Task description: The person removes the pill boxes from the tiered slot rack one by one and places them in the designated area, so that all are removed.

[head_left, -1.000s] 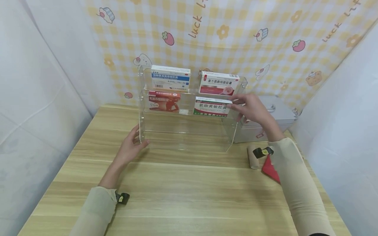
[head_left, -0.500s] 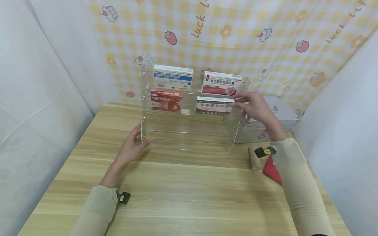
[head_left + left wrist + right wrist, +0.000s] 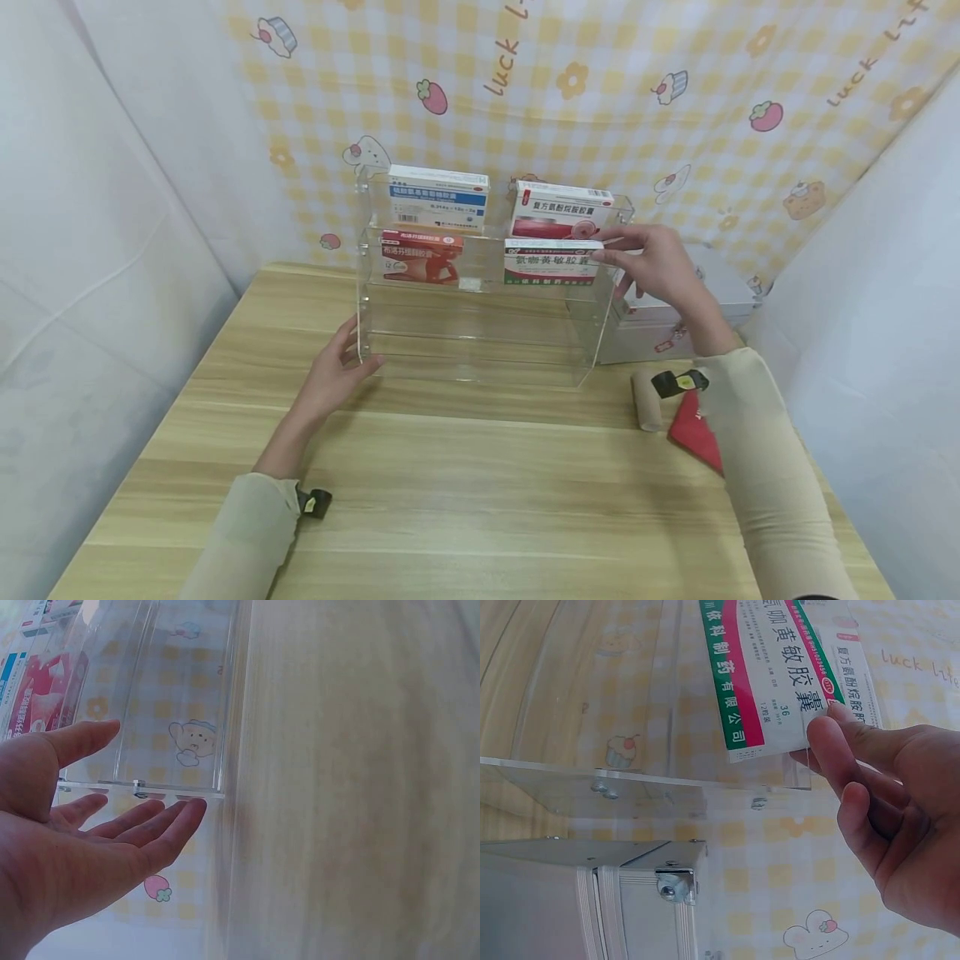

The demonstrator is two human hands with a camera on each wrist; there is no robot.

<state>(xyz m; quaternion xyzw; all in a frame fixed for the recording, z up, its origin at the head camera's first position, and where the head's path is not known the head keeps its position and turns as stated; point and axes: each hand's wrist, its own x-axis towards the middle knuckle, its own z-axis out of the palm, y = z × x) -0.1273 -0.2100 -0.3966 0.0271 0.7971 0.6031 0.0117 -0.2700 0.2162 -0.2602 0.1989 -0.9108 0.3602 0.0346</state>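
Observation:
A clear acrylic tiered rack (image 3: 480, 371) stands on the table, with medicine boxes on its two upper tiers. My right hand (image 3: 654, 265) pinches the right end of a white medicine box (image 3: 551, 265) with red and green bands; in the right wrist view this box (image 3: 769, 682) is between thumb and fingers. Behind it, on the top tier, sits a red-and-white medicine box (image 3: 562, 212). A blue-and-white box (image 3: 437, 200) and an orange-red box (image 3: 422, 258) fill the left side. My left hand (image 3: 330, 375) has its straight fingertips (image 3: 196, 806) against the rack's left side panel.
Right of the rack is a silver metal case (image 3: 675, 321). A beige cylinder (image 3: 647, 402) and a red flat item (image 3: 693, 433), partly under the right sleeve, lie on the wooden table (image 3: 465, 500). A yellow checked cloth (image 3: 525, 108) hangs behind.
My right hand has raised the red-and-green-banded box slightly and shifted it to the right, where it now overlaps the lower edge of the box behind. The left hand has stayed at the rack's side.

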